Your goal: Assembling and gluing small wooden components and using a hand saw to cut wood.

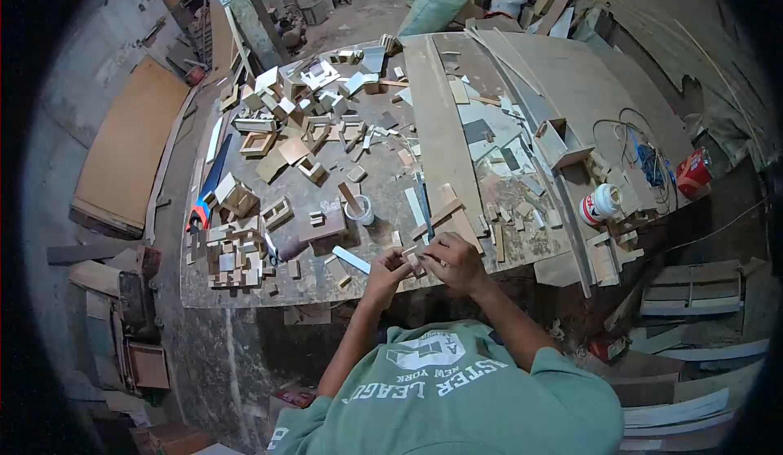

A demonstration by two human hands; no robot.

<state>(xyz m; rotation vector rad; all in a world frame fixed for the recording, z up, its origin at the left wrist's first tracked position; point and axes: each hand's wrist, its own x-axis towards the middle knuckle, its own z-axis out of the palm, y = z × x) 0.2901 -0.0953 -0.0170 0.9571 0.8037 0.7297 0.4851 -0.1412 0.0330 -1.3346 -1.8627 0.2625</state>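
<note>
Seen in the head view, the worktable is stained and scuffed, strewn with wooden offcuts and small box frames, thickest toward its left half. A long flat board runs across from near to far; right of it lie pale scraps, a long strip and an open box. A white tub stands left of the hands, a blue-bladed saw lies by the left edge, and a white jar and a red can sit on the right.

Around us, a brown panel leans at the left wall, a greenish sack slumps beyond the far edge, and boards crowd the floor on the right. A strip of floor runs between panel and table.

The person in green is close against the near edge, over which a small wooden piece is held up. The left hand pinches it, fingers nearly closed; the right hand is curled, fingertips beside it, though I can't tell whether they grip.
</note>
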